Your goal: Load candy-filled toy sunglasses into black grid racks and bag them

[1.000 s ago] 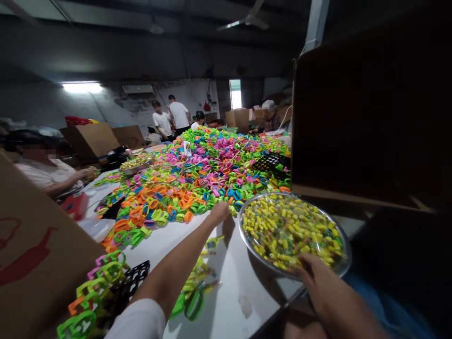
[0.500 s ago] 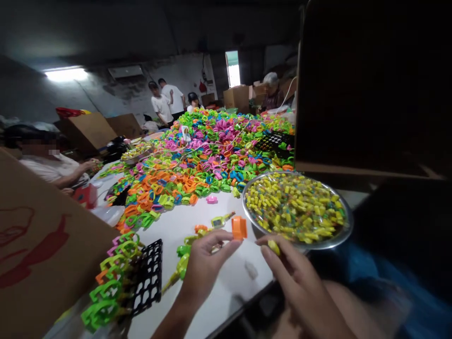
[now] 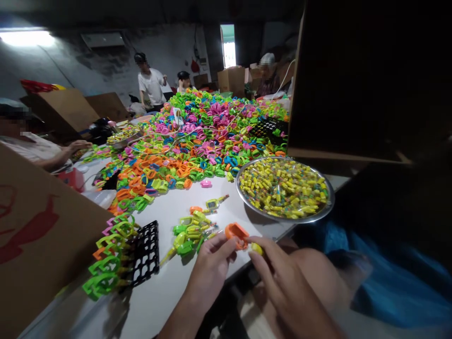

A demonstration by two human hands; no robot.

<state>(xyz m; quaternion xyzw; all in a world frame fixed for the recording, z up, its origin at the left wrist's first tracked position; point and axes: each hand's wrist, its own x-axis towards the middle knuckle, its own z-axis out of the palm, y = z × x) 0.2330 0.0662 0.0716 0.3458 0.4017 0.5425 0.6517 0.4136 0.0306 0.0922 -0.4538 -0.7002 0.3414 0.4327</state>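
My left hand pinches an orange plastic piece with a frame-like opening, shaped like a toy watch case. Close against it, my right hand is closed on a small yellow piece. The two pieces are side by side; whether they touch, I cannot tell. Left of my hands lies a small heap of green and yellow pieces joined to clear tubes. A black grid rack stands farther left, with several coloured watch-like pieces along its side.
A round metal bowl of small yellow pieces sits at the right table edge. Behind is a large pile of coloured plastic pieces with a white cable across it. Cardboard boxes flank the table. A co-worker sits at left.
My hands have come together, bringing the orange piece and the yellow piece close. The orange piece has tilted. The whole view has shifted, and one person at the back is no longer visible.
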